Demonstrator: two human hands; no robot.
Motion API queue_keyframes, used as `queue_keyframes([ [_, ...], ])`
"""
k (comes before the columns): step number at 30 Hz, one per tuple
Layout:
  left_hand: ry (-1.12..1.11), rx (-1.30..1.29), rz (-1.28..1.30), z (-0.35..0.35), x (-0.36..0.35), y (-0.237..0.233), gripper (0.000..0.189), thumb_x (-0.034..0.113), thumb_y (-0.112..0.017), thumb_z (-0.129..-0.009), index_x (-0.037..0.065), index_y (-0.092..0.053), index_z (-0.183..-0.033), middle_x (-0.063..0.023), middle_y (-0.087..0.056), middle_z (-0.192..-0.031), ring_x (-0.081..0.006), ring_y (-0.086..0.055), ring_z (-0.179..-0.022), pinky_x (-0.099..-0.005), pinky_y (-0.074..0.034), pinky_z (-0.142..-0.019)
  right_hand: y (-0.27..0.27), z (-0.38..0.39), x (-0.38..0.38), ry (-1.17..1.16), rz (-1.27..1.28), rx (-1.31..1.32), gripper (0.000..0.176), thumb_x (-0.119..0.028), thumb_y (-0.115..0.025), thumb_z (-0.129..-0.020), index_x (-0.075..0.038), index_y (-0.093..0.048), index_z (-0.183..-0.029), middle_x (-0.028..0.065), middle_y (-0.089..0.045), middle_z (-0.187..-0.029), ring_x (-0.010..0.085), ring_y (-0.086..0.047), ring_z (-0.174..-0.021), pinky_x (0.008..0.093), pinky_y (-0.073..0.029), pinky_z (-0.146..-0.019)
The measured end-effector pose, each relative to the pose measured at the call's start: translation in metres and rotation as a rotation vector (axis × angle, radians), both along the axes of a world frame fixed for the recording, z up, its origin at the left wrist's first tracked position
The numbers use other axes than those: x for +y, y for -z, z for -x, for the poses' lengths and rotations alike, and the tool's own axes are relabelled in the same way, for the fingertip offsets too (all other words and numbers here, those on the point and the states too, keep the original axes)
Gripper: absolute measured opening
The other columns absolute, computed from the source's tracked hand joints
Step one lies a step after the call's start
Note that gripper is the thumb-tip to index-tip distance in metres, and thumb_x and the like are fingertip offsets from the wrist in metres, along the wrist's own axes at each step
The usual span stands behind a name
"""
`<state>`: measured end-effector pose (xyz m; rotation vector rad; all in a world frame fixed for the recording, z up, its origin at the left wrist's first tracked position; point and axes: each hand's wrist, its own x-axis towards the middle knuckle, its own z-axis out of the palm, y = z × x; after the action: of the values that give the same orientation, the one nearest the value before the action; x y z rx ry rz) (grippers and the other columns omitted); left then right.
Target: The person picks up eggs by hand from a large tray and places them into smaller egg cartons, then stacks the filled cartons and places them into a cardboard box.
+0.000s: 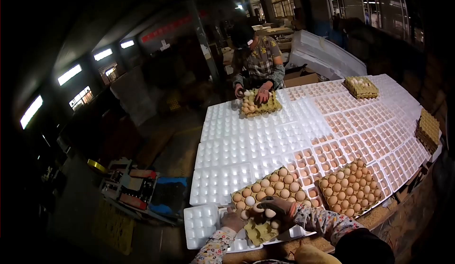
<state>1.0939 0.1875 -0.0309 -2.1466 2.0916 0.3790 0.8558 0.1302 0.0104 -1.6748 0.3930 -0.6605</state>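
Observation:
Below me a pulp egg tray (262, 234) carries rows of brown eggs (269, 191) and a paler one; its near end has bare cups. My right hand (283, 206), in a dark glove, reaches over this tray with its fingers curled on eggs (269, 213). At the tray's left edge is my left hand (232, 221), gloved and closed, close beside another egg (244, 214); what it grips is hidden. White plastic egg trays (222, 183) lie under and around the pulp tray. To the right, a second pulp tray full of eggs (350, 188) rests on the white ones.
Across the table a person (258, 60) with gloved hands works at another pulp tray (261, 106). Egg-filled white trays (379, 140) cover the right side. Stacked pulp trays (428, 130) stand at the right edge, and a small machine (140, 188) at the left.

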Motion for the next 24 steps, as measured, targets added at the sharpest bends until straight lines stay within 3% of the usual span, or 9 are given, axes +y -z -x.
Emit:
queue_keyframes([
  [3, 0.001, 0.061, -0.021, -0.012, 0.000, 0.018, 0.071, 0.057, -0.065, -0.076, 0.016, -0.048, -0.132, -0.0297, -0.047, -0.132, -0.0399, -0.055, -0.112, -0.0459, -0.048, -0.091, 0.045, -0.028, -0.027, 0.055, -0.162, 0.255, 0.030, -0.026, -0.063, -0.089, -0.006, -0.061, -0.111, 0.0076, -0.061, -0.098, 0.0211, -0.064, -0.083, 0.0333, -0.051, -0.074],
  [6, -0.027, 0.156, 0.290, -0.014, -0.004, 0.038, 0.064, 0.047, -0.074, -0.072, 0.013, -0.056, -0.124, -0.0265, -0.050, -0.123, -0.0391, -0.057, -0.105, -0.0445, -0.049, -0.089, 0.013, -0.052, -0.009, 0.160, 0.744, 0.784, 0.033, -0.031, -0.051, -0.090, -0.011, -0.062, -0.113, 0.0195, -0.058, -0.109, 0.0351, -0.063, -0.092, 0.0450, -0.050, -0.082],
  [9, -0.279, 0.647, 0.536, 0.010, 0.030, 0.000, 0.057, 0.035, -0.081, -0.069, 0.012, -0.061, -0.116, -0.0218, -0.051, -0.114, -0.0370, -0.058, -0.098, -0.0436, -0.051, -0.082, 0.054, -0.075, 0.002, 0.319, 0.989, 0.959, 0.026, -0.021, -0.051, -0.087, -0.008, -0.066, -0.103, 0.0145, -0.055, -0.112, 0.0352, -0.055, -0.096, 0.0431, -0.049, -0.077],
  [11, -0.063, 0.692, 0.473, 0.004, 0.068, -0.013, 0.056, 0.037, -0.080, -0.070, 0.011, -0.060, -0.116, -0.0213, -0.051, -0.116, -0.0385, -0.057, -0.101, -0.0447, -0.051, -0.082, 0.061, -0.084, 0.005, 0.441, 1.136, 0.932, 0.022, -0.021, -0.050, -0.088, -0.009, -0.065, -0.098, 0.0138, -0.055, -0.108, 0.0332, -0.052, -0.090, 0.0428, -0.049, -0.073],
  [14, 0.263, 0.652, 0.180, -0.033, 0.138, 0.010, 0.071, 0.052, -0.078, -0.068, 0.013, -0.057, -0.123, -0.0233, -0.043, -0.130, -0.0374, -0.058, -0.106, -0.0432, -0.051, -0.088, 0.036, -0.092, -0.012, 0.317, 0.475, 1.053, 0.027, -0.028, -0.057, -0.085, -0.009, -0.060, -0.104, 0.0154, -0.062, -0.098, 0.0335, -0.063, -0.084, 0.0440, -0.051, -0.071],
  [15, 0.241, 0.568, 0.012, -0.053, 0.157, 0.021, 0.073, 0.055, -0.077, -0.068, 0.010, -0.059, -0.122, -0.0235, -0.042, -0.131, -0.0376, -0.056, -0.110, -0.0428, -0.051, -0.089, 0.020, -0.087, -0.012, 0.226, 0.699, 1.072, 0.033, -0.030, -0.064, -0.081, -0.009, -0.060, -0.107, 0.0154, -0.065, -0.092, 0.0325, -0.065, -0.079, 0.0433, -0.052, -0.072],
  [17, -0.008, 0.638, -0.014, -0.104, 0.179, 0.020, 0.074, 0.056, -0.077, -0.068, 0.010, -0.060, -0.122, -0.0224, -0.042, -0.132, -0.0373, -0.054, -0.113, -0.0434, -0.051, -0.089, 0.008, -0.081, -0.006, 0.284, 0.548, 0.877, 0.042, -0.027, -0.074, -0.075, -0.008, -0.062, -0.109, 0.0138, -0.065, -0.091, 0.0298, -0.066, -0.082, 0.0402, -0.054, -0.076],
  [19, 0.023, 0.408, 0.220, -0.164, 0.181, 0.034, 0.072, 0.055, -0.076, -0.069, 0.009, -0.059, -0.123, -0.0220, -0.042, -0.133, -0.0362, -0.053, -0.113, -0.0430, -0.050, -0.089, 0.002, -0.103, 0.026, 0.204, -0.135, 0.501, 0.049, -0.026, -0.082, -0.069, -0.007, -0.062, -0.109, 0.0118, -0.063, -0.096, 0.0265, -0.065, -0.084, 0.0372, -0.054, -0.082],
  [24, 0.562, 0.149, 0.143, -0.208, 0.100, 0.090, 0.043, 0.039, -0.060, -0.085, 0.025, -0.057, -0.125, -0.0189, -0.042, -0.138, -0.0364, -0.046, -0.116, -0.0371, -0.046, -0.089, 0.073, -0.208, 0.110, -0.103, 0.630, 1.031, 0.052, -0.029, -0.075, -0.070, -0.016, -0.060, -0.118, 0.0173, -0.043, -0.128, 0.0350, -0.054, -0.108, 0.0392, -0.050, -0.089],
])
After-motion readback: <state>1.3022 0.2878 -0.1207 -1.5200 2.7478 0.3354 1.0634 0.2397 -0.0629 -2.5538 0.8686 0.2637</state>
